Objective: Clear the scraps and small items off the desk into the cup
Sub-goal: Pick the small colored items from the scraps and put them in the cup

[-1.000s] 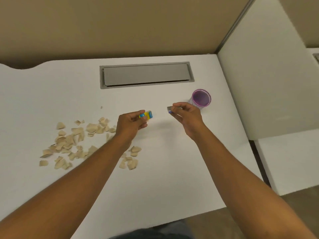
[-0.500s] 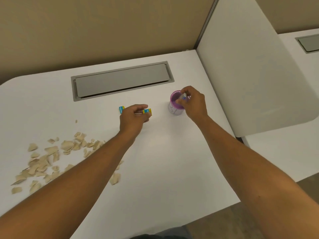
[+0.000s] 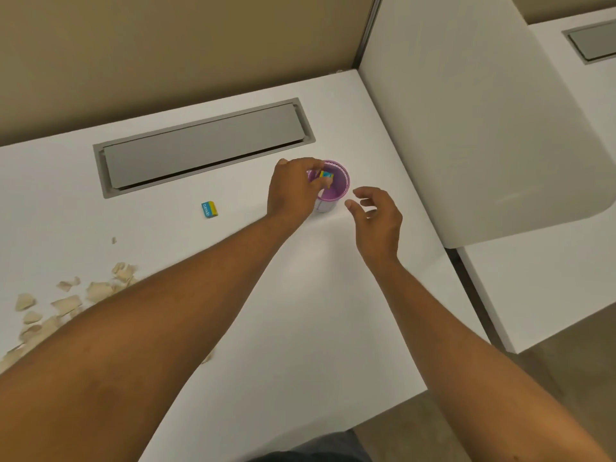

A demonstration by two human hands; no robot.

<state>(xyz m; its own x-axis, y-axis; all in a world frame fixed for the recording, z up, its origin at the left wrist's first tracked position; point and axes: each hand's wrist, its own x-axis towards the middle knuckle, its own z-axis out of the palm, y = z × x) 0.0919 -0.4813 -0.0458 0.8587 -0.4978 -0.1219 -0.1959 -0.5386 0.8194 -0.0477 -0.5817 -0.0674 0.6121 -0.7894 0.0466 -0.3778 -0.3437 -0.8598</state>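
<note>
Head view, desk: white rectangular desk top [image 3: 300, 328] with a grey metal cable hatch [image 3: 203, 146] set flush near its far edge; a tan wall panel stands behind and a white divider panel [image 3: 466, 111] closes off the right side.
Cup: small purple translucent plastic cup [image 3: 335, 195] stands upright on the desk, just in front of the hatch's right end and near the divider.
Left hand: left hand [image 3: 293, 191] reaches over the cup's near-left rim, fingertips pinched on a small yellow-and-blue block [image 3: 326, 175] held over the cup's mouth; whether the block touches the inner wall cannot be told.
Right hand: right hand [image 3: 376, 218] hovers just right of the cup, apart from it, fingers loosely curled and spread, holding nothing.
Second block: a matching small blue-and-yellow rectangular block [image 3: 209, 209] lies flat on the desk, well to the left of the cup and in front of the hatch.
Scraps: beige torn paper scraps [image 3: 66, 301] lie scattered on the left part of the desk, partly hidden under the left forearm; one tiny scrap [image 3: 114, 240] sits apart, further back.
Neighbouring desk: a second white desk [image 3: 546, 278] lies beyond the divider on the right, with its own grey hatch at the top corner.
</note>
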